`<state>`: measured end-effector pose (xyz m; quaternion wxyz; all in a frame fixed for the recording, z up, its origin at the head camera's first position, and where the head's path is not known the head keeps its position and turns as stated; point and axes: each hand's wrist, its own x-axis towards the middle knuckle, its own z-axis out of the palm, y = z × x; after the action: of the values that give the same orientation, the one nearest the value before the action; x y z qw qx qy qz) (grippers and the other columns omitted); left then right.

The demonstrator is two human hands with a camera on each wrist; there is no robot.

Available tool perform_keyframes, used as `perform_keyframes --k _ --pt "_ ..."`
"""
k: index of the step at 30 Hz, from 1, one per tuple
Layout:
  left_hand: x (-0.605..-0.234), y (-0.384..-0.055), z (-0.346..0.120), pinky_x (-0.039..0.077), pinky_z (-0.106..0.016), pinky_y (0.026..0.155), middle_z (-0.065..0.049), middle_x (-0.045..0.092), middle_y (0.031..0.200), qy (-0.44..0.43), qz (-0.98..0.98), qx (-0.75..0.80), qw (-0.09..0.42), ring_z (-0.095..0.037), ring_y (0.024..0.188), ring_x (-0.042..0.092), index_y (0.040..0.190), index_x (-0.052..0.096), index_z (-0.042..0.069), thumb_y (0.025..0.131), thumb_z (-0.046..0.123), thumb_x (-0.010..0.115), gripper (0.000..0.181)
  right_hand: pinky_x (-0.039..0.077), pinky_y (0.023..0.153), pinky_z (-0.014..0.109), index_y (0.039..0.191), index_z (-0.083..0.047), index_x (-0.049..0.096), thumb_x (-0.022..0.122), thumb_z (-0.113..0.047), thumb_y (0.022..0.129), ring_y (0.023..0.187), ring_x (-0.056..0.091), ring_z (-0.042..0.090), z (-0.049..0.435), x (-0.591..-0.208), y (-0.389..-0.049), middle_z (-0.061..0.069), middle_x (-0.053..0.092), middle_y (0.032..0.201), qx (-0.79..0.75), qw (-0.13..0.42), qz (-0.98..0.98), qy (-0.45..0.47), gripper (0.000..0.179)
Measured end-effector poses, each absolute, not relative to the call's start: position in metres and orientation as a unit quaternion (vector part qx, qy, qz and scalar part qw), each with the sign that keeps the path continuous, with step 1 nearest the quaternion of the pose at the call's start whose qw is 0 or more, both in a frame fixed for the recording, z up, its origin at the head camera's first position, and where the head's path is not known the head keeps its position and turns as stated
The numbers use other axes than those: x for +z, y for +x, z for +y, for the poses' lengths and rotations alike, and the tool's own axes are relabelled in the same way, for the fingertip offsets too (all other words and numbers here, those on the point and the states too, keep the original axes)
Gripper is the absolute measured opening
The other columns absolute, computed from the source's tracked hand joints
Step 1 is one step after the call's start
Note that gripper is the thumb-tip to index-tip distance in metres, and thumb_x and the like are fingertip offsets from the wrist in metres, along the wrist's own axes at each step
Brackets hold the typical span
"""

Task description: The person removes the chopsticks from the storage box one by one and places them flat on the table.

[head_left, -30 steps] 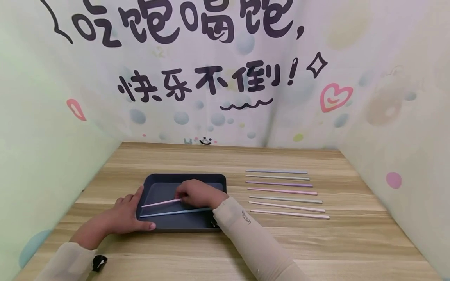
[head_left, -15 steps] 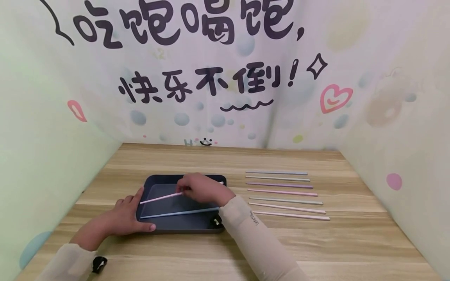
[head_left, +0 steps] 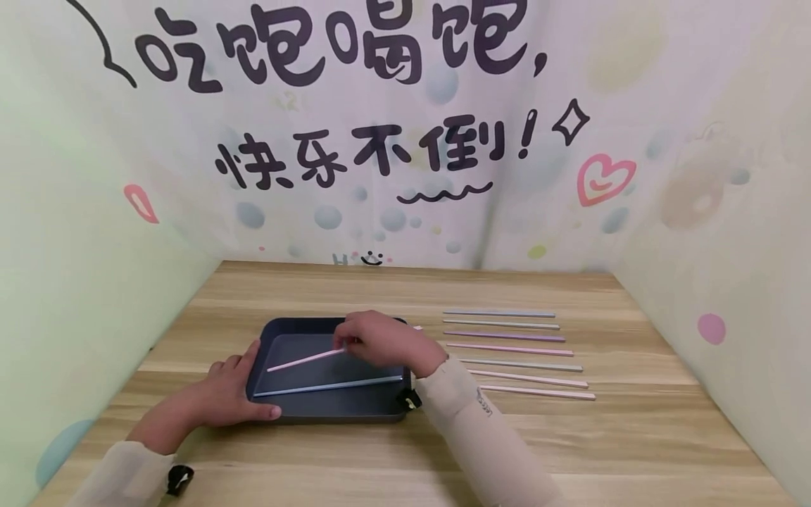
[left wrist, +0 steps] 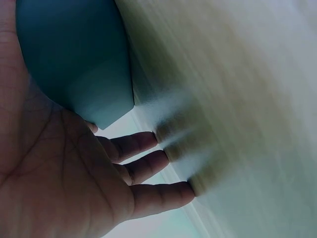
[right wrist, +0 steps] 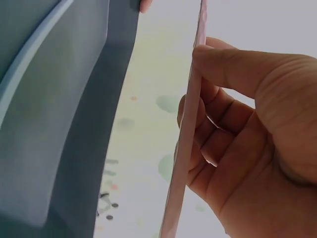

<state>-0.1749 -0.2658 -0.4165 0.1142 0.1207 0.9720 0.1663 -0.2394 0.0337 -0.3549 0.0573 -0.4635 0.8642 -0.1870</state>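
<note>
My right hand (head_left: 386, 341) pinches a pink chopstick (head_left: 305, 360) between thumb and fingers over the dark blue tray (head_left: 329, 418). In the right wrist view the pink chopstick (right wrist: 184, 139) stands apart from the tray wall (right wrist: 94, 124). Its far end shows past the tray's back right corner. A blue chopstick (head_left: 326, 386) lies lengthwise in the tray, near its front. At the tray's left end rests my left hand (head_left: 222, 394), thumb by the front rim. In the left wrist view its fingers (left wrist: 161, 198) are extended, with their tips on the tabletop.
Right of the tray, several chopsticks lie in a spaced row on the wooden table (head_left: 253, 465), among them a purple chopstick (head_left: 503, 336) and a pink-white chopstick (head_left: 538, 392). A printed cloth (head_left: 380, 211) hangs behind the table, with pale walls at both sides.
My right hand moves up and then rightward with the pink chopstick, whose far end now passes the tray's right side. The left hand and the blue chopstick stay in place.
</note>
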Motion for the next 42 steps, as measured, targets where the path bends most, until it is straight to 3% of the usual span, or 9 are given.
perform_keyframes --k 5,12,23,42 --pt "-0.420 -0.178 -0.260 0.040 -0.064 0.092 -0.041 0.038 0.134 0.135 0.969 0.177 0.108 -0.059 0.120 0.037 0.152 0.008 -0.010 0.071 0.070 0.076 0.133 0.046 0.073 0.022 0.102 -0.012 0.073 0.060 -0.003 0.097 0.080 0.055 0.008 0.063 -0.356 -0.238 -0.007 0.061 0.093 -0.191 0.040 0.873 -0.448 0.017" --pt "-0.417 -0.178 -0.261 0.038 -0.067 0.093 -0.046 0.035 0.134 0.133 0.971 0.170 0.106 -0.064 0.121 0.033 0.151 0.008 -0.013 0.072 0.068 0.076 0.132 0.049 0.077 0.029 0.101 -0.010 0.074 0.062 -0.001 0.096 0.083 0.057 0.010 0.100 -0.361 -0.241 -0.002 0.063 0.094 -0.189 0.021 0.881 -0.433 0.015" --pt "-0.414 -0.174 -0.266 0.039 -0.066 0.091 -0.046 0.036 0.133 0.133 0.972 0.162 0.103 -0.063 0.118 0.035 0.150 0.008 -0.014 0.072 0.067 0.076 0.132 0.049 0.075 0.031 0.098 -0.012 0.072 0.064 -0.001 0.095 0.081 0.056 0.008 0.166 -0.371 -0.231 -0.006 0.060 0.090 -0.195 -0.010 0.892 -0.408 0.014" --pt "-0.415 -0.173 -0.265 0.038 -0.067 0.092 -0.047 0.033 0.135 0.126 0.971 0.168 0.113 -0.066 0.121 0.032 0.151 0.006 -0.014 0.075 0.065 0.076 0.130 0.049 0.075 0.033 0.097 -0.010 0.069 0.061 0.004 0.094 0.082 0.055 0.008 0.238 -0.389 -0.216 -0.006 0.061 0.090 -0.201 -0.011 0.904 -0.378 0.017"
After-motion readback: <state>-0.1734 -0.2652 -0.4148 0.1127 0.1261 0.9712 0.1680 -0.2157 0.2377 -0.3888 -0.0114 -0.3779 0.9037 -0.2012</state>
